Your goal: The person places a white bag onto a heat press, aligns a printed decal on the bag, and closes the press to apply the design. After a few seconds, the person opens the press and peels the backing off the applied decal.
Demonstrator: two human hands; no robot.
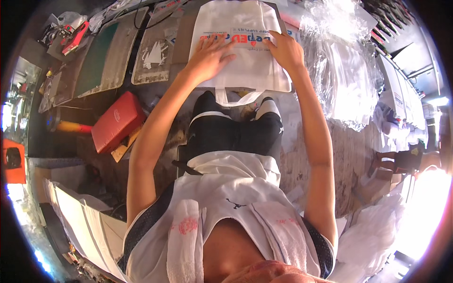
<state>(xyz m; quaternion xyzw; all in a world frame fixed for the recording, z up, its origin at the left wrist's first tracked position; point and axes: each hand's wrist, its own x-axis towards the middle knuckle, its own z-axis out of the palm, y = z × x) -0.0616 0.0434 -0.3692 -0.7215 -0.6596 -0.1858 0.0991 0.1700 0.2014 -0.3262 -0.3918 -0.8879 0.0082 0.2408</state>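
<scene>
A white fabric tote bag (244, 69) lies spread over a brown board (182, 39) before me, its handle loop (239, 100) hanging off the near edge. Red and blue printing runs across the bag and faces away from me. A clear rectangular patch (244, 32) covers part of this print. My left hand (210, 58) rests flat on the left of the bag with fingers spread, covering some letters. On the right side, my right hand (288, 51) touches the bag beside the print, its thumb and forefinger apart. I see nothing held in either hand.
More flat boards (152, 56) extend to the left. A red box (118, 122) sits left of my knees, by a yellow-and-red handle (74, 127). Clear plastic wrap (339, 70) over white material is heaped at right. Another person's legs (387, 159) show at far right.
</scene>
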